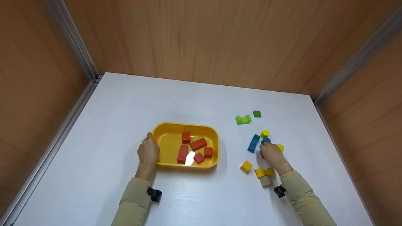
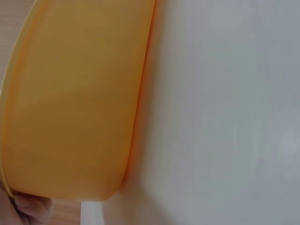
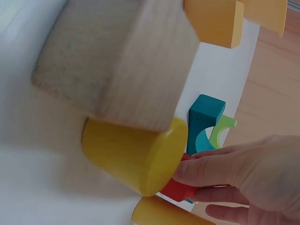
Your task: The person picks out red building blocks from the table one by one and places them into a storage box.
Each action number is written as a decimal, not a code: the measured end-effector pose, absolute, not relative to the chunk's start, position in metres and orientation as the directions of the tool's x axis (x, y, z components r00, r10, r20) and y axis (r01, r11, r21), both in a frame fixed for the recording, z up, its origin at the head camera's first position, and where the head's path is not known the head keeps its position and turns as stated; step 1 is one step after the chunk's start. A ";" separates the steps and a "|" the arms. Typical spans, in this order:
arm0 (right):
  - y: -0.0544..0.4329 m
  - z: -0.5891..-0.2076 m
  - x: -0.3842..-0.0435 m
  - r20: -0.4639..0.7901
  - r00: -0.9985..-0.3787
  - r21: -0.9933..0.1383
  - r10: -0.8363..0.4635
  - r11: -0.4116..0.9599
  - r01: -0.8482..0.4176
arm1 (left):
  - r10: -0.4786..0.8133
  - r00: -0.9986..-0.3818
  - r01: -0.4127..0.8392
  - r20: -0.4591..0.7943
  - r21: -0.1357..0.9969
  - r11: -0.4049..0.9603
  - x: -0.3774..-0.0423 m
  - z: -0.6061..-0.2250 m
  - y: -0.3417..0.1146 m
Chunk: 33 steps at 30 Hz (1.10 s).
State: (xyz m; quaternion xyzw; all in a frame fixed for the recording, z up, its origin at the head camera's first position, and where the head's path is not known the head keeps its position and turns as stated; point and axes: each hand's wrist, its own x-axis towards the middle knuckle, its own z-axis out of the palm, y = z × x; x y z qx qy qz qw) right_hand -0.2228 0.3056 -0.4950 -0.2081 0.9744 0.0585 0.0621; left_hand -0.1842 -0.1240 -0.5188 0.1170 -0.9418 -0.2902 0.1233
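My left hand [image 1: 149, 152] grips the left end of a yellow plastic tray [image 1: 168, 146]; in the left wrist view its fingertips show at the tray's rim. Inside the tray lie several red blocks, among them a long one [image 1: 182, 153] and a cube [image 1: 186, 138]. Over on the right, my right hand [image 1: 274, 155] pinches a red block [image 3: 179, 188] between thumb and fingers, low among loose blocks. A yellow cylinder [image 3: 129, 150] partly hides that red block in the right wrist view. Near the fingertips are a blue block [image 1: 253, 143] and a round blue piece [image 1: 266, 140].
Yellow cylinders [image 1: 264, 134] lie around the right hand. Nearer the body are an orange-yellow cube [image 1: 246, 166] and a plain wooden block [image 1: 266, 181]. Farther back sit a light green arch [image 1: 243, 120] and a green block [image 1: 257, 113]. Wooden panels [image 1: 201, 40] border the white table.
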 end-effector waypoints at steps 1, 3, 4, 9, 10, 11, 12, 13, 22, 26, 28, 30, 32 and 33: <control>0.305 -0.494 -0.221 -0.142 -0.905 0.084 -0.400 0.906 -0.414 | -0.290 -0.941 -0.142 0.174 0.576 0.805 -0.184 -0.519 -0.124; 0.303 -0.492 -0.219 -0.160 -0.911 0.068 -0.380 0.916 -0.395 | -0.296 -0.941 -0.149 0.167 0.579 0.802 -0.184 -0.519 -0.123; 0.302 -0.491 -0.218 -0.166 -0.913 0.065 -0.373 0.920 -0.387 | -0.299 -0.940 -0.154 0.162 0.580 0.800 -0.184 -0.519 -0.123; 0.294 -0.484 -0.214 -0.190 -0.923 0.026 -0.333 0.939 -0.344 | -0.312 -0.940 -0.179 0.136 0.580 0.795 -0.186 -0.519 -0.123; 0.293 -0.482 -0.213 -0.191 -0.926 0.009 -0.326 0.943 -0.334 | -0.313 -0.940 -0.183 0.133 0.579 0.795 -0.186 -0.519 -0.123; 0.291 -0.481 -0.212 -0.191 -0.928 -0.010 -0.319 0.946 -0.323 | -0.314 -0.941 -0.187 0.129 0.576 0.796 -0.186 -0.519 -0.123; 0.289 -0.479 -0.211 -0.190 -0.930 -0.031 -0.314 0.949 -0.314 | -0.315 -0.941 -0.191 0.125 0.574 0.796 -0.186 -0.518 -0.123; 0.287 -0.478 -0.210 -0.186 -0.932 -0.048 -0.311 0.950 -0.308 | -0.317 -0.941 -0.194 0.122 0.572 0.797 -0.187 -0.518 -0.122; 0.264 -0.463 -0.203 -0.069 -0.933 -0.122 -0.354 0.931 -0.345 | -0.319 -0.937 -0.188 0.140 0.568 0.801 -0.188 -0.519 -0.122; 0.252 -0.459 -0.199 0.011 -0.923 -0.147 -0.384 0.913 -0.381 | -0.323 -0.937 -0.194 0.131 0.574 0.796 -0.188 -0.519 -0.121; 0.245 -0.456 -0.197 0.047 -0.918 -0.161 -0.395 0.904 -0.397 | -0.327 -0.938 -0.204 0.118 0.575 0.793 -0.188 -0.518 -0.121; 0.238 -0.453 -0.195 0.073 -0.913 -0.171 -0.402 0.896 -0.409 | -0.328 -0.939 -0.212 0.105 0.576 0.790 -0.188 -0.518 -0.121; 0.231 -0.451 -0.194 0.090 -0.909 -0.181 -0.406 0.891 -0.416 | -0.328 -0.940 -0.217 0.096 0.575 0.789 -0.188 -0.518 -0.121; 0.227 -0.449 -0.193 0.094 -0.909 -0.188 -0.407 0.889 -0.417 | -0.328 -0.940 -0.219 0.093 0.574 0.789 -0.188 -0.518 -0.121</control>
